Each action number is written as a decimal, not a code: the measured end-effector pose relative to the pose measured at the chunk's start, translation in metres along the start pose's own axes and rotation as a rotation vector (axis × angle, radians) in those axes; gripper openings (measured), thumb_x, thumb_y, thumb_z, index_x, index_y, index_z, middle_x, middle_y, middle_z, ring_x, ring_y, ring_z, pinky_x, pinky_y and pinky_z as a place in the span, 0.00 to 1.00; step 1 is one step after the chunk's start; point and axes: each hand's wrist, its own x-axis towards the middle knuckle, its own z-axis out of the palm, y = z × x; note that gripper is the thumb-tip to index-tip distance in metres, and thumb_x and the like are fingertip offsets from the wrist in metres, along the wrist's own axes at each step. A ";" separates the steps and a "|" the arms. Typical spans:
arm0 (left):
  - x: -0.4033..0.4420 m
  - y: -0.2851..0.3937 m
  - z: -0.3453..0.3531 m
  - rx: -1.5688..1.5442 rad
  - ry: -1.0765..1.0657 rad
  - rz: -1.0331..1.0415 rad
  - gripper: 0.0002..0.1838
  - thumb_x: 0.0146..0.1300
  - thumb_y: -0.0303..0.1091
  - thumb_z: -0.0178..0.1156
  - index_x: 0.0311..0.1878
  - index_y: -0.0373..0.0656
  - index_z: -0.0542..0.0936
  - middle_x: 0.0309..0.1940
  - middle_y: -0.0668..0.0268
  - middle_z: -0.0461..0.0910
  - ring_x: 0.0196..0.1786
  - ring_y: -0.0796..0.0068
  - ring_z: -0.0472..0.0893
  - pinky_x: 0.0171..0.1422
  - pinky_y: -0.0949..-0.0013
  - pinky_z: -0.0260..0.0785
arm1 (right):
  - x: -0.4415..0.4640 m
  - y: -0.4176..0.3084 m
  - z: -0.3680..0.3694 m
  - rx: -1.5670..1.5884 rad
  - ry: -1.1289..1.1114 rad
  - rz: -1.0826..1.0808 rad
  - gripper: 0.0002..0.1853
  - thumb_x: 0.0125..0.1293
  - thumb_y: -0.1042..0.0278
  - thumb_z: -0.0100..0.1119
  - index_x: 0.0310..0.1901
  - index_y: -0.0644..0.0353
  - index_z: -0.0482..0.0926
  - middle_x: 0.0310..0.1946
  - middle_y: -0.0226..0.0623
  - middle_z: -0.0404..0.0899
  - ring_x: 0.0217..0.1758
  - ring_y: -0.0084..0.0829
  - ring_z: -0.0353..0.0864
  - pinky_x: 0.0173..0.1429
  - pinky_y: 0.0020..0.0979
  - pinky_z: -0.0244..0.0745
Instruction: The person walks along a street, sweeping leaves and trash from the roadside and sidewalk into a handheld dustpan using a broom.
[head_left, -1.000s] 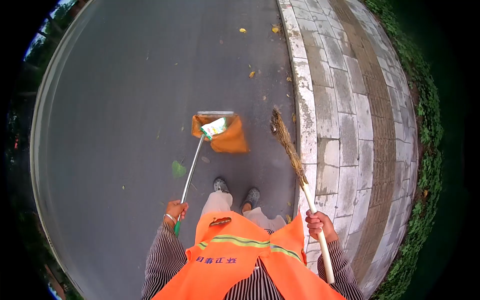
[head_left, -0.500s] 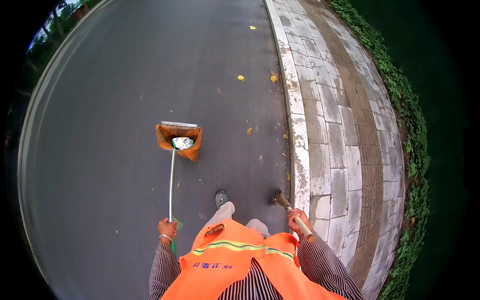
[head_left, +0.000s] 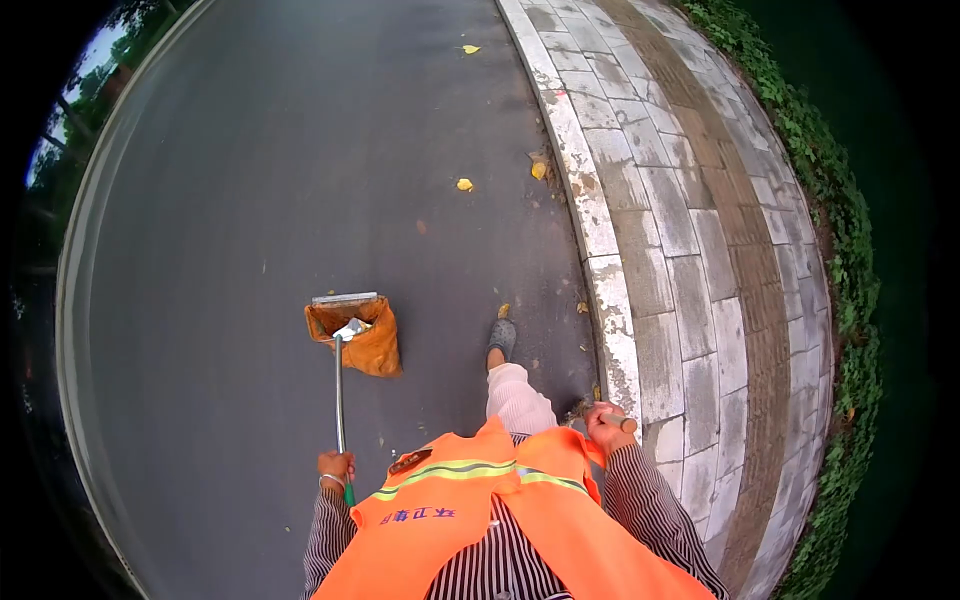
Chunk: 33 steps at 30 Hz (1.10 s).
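Note:
My left hand (head_left: 336, 466) is wrapped round the green grip of a long-handled dustpan (head_left: 340, 400). At its far end, an orange bag (head_left: 374, 345) with a metal front edge is at road level, its mouth open. Some white crumpled litter (head_left: 350, 329) shows inside. In my right hand (head_left: 604, 428), beside the kerb, is a broom (head_left: 625, 424); the end of its pale wooden handle sticks out past my fist. Its bristles (head_left: 578, 408) are partly hidden by the hand and vest.
A white, worn kerb (head_left: 580, 180) runs along the right of the road (head_left: 250, 200). Beyond it lie a paved walkway (head_left: 665, 280) and a green hedge (head_left: 845, 260). Yellow leaves (head_left: 465, 185) are scattered near the kerb. My shoe (head_left: 502, 338) is ahead on the asphalt.
I have stepped forward, with a different foot now in front. The leaves ahead near the kerb are closer. The dustpan sits lower in view, and the broom has swung, its bristles less visible.

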 end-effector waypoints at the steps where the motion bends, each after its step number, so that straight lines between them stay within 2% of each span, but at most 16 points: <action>1: 0.002 0.019 0.002 0.022 0.005 0.000 0.04 0.48 0.22 0.53 0.20 0.34 0.73 0.11 0.65 0.69 0.10 0.77 0.68 0.10 0.73 0.59 | 0.013 -0.003 0.019 -0.040 -0.038 -0.062 0.10 0.58 0.77 0.41 0.19 0.61 0.62 0.14 0.29 0.62 0.13 0.18 0.63 0.17 0.14 0.67; 5: 0.017 0.106 0.023 -0.021 -0.009 -0.075 0.04 0.48 0.23 0.53 0.20 0.35 0.72 0.11 0.64 0.69 0.10 0.76 0.67 0.10 0.72 0.59 | 0.011 0.023 0.148 -0.117 0.000 0.039 0.10 0.58 0.77 0.43 0.19 0.60 0.61 0.13 0.27 0.63 0.13 0.18 0.64 0.18 0.14 0.68; 8: 0.031 0.140 0.040 -0.038 -0.012 -0.125 0.04 0.47 0.22 0.53 0.20 0.35 0.72 0.11 0.64 0.69 0.10 0.76 0.68 0.10 0.72 0.59 | 0.038 0.007 0.217 -0.241 -0.084 0.261 0.10 0.57 0.76 0.44 0.19 0.59 0.61 0.12 0.25 0.63 0.14 0.17 0.63 0.20 0.15 0.66; 10: 0.043 0.175 0.050 -0.051 -0.016 -0.132 0.04 0.47 0.22 0.53 0.20 0.36 0.72 0.11 0.64 0.69 0.10 0.76 0.68 0.10 0.72 0.59 | 0.050 0.012 0.271 -0.306 0.004 0.289 0.10 0.58 0.74 0.46 0.19 0.59 0.63 0.10 0.23 0.62 0.11 0.15 0.62 0.16 0.16 0.61; 13: 0.058 0.235 0.064 -0.015 -0.024 -0.129 0.03 0.47 0.23 0.53 0.20 0.36 0.72 0.11 0.65 0.69 0.10 0.77 0.68 0.10 0.72 0.59 | 0.077 0.017 0.338 -0.392 -0.026 0.275 0.07 0.58 0.74 0.46 0.23 0.61 0.66 0.11 0.22 0.61 0.11 0.14 0.61 0.15 0.15 0.60; 15: 0.074 0.275 0.071 0.145 -0.013 -0.081 0.03 0.46 0.24 0.54 0.20 0.37 0.72 0.11 0.65 0.70 0.11 0.76 0.68 0.11 0.73 0.60 | 0.097 0.030 0.382 -0.637 -0.020 0.129 0.05 0.59 0.73 0.46 0.27 0.62 0.67 0.11 0.21 0.60 0.11 0.13 0.60 0.14 0.15 0.58; 16: 0.083 0.298 0.076 0.147 -0.018 -0.081 0.03 0.46 0.24 0.54 0.20 0.37 0.72 0.11 0.65 0.70 0.11 0.76 0.68 0.11 0.73 0.60 | 0.111 0.036 0.406 -0.634 -0.017 0.124 0.05 0.59 0.73 0.46 0.27 0.62 0.67 0.11 0.21 0.60 0.11 0.13 0.60 0.14 0.15 0.58; 19: 0.106 0.358 0.087 0.235 0.002 -0.067 0.03 0.46 0.25 0.54 0.20 0.36 0.73 0.12 0.65 0.70 0.11 0.76 0.69 0.11 0.72 0.61 | 0.154 0.064 0.473 -0.861 0.073 -0.229 0.05 0.60 0.72 0.46 0.28 0.62 0.67 0.12 0.20 0.60 0.10 0.12 0.58 0.11 0.14 0.56; 20: 0.114 0.377 0.091 0.297 -0.017 -0.037 0.03 0.45 0.25 0.55 0.20 0.36 0.73 0.12 0.65 0.71 0.11 0.76 0.69 0.12 0.72 0.62 | 0.178 0.066 0.490 -0.840 0.051 -0.250 0.06 0.60 0.72 0.46 0.27 0.62 0.66 0.12 0.20 0.59 0.10 0.12 0.57 0.11 0.14 0.56; 22: 0.132 0.419 0.104 0.353 -0.030 -0.008 0.03 0.45 0.25 0.55 0.20 0.36 0.74 0.12 0.65 0.71 0.12 0.76 0.70 0.12 0.72 0.62 | 0.227 0.072 0.530 -0.697 0.052 -0.154 0.06 0.59 0.72 0.46 0.26 0.60 0.64 0.12 0.21 0.57 0.10 0.13 0.55 0.12 0.15 0.55; 23: 0.138 0.439 0.109 0.387 -0.059 -0.007 0.04 0.45 0.25 0.55 0.20 0.36 0.74 0.12 0.65 0.72 0.12 0.76 0.70 0.12 0.72 0.63 | 0.252 0.076 0.549 -0.738 0.049 -0.117 0.06 0.59 0.72 0.46 0.26 0.59 0.63 0.12 0.22 0.57 0.10 0.14 0.55 0.12 0.16 0.55; 24: 0.142 0.457 0.111 0.430 -0.089 -0.006 0.04 0.45 0.26 0.56 0.20 0.35 0.74 0.13 0.64 0.72 0.12 0.76 0.71 0.13 0.72 0.63 | 0.271 0.086 0.566 -0.770 0.048 -0.078 0.07 0.60 0.72 0.45 0.25 0.59 0.63 0.12 0.22 0.56 0.10 0.15 0.55 0.12 0.17 0.55; 27: 0.168 0.509 0.128 0.555 -0.105 0.026 0.05 0.44 0.27 0.57 0.20 0.34 0.74 0.13 0.63 0.73 0.13 0.76 0.72 0.14 0.71 0.65 | 0.289 0.137 0.608 -0.874 0.116 -0.140 0.06 0.60 0.73 0.43 0.27 0.60 0.62 0.11 0.21 0.55 0.10 0.14 0.54 0.12 0.19 0.56; 28: 0.170 0.526 0.132 0.564 -0.107 0.024 0.05 0.44 0.27 0.57 0.20 0.34 0.74 0.13 0.63 0.73 0.13 0.76 0.72 0.14 0.71 0.65 | 0.282 0.135 0.611 -0.866 0.120 -0.140 0.06 0.60 0.73 0.43 0.27 0.60 0.62 0.11 0.21 0.55 0.10 0.14 0.54 0.12 0.19 0.56; 30: 0.185 0.552 0.148 0.679 -0.150 0.069 0.06 0.44 0.27 0.57 0.21 0.33 0.75 0.13 0.62 0.73 0.14 0.74 0.73 0.16 0.71 0.67 | 0.272 0.111 0.602 -0.880 0.076 0.042 0.06 0.60 0.73 0.42 0.26 0.60 0.61 0.12 0.21 0.55 0.11 0.14 0.54 0.12 0.18 0.54; 33: 0.193 0.592 0.179 0.736 -0.154 0.082 0.07 0.44 0.28 0.57 0.21 0.32 0.76 0.13 0.62 0.74 0.14 0.73 0.73 0.16 0.70 0.67 | 0.213 0.057 0.606 -1.006 0.210 0.069 0.06 0.60 0.73 0.42 0.25 0.59 0.62 0.12 0.21 0.54 0.10 0.13 0.53 0.10 0.17 0.51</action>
